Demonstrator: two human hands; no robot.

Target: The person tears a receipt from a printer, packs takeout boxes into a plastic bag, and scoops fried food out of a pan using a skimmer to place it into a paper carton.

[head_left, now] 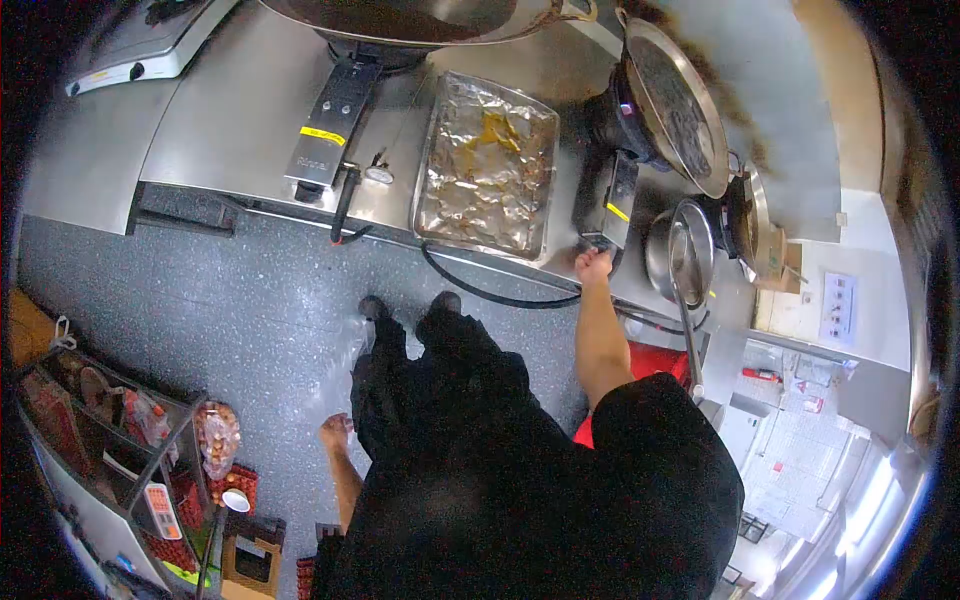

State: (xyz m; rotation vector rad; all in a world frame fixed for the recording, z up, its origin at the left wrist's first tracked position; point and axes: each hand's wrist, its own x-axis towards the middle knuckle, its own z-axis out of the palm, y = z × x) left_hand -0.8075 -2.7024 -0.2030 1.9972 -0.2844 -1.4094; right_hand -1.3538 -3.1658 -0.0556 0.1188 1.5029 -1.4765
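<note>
My right hand (593, 264) reaches forward to the front end of the right gas burner's control box (620, 203). Its fingers are closed at the knob there, which they mostly cover. Down at my left side hangs my left hand (337, 432), fingers curled; whether they hold anything is hard to make out. A foil-lined tray (485, 175) with a yellowish stain lies on the steel counter, left of my right hand. Behind that hand a wok (678, 105) sits tilted in view on the right burner.
A large wok (430, 20) stands on the left burner (325, 130). A black hose (490, 292) loops along the counter's front edge. To the right are a metal bowl (662, 255) and a long-handled ladle (690, 330). A shelf rack (110, 450) stands at lower left.
</note>
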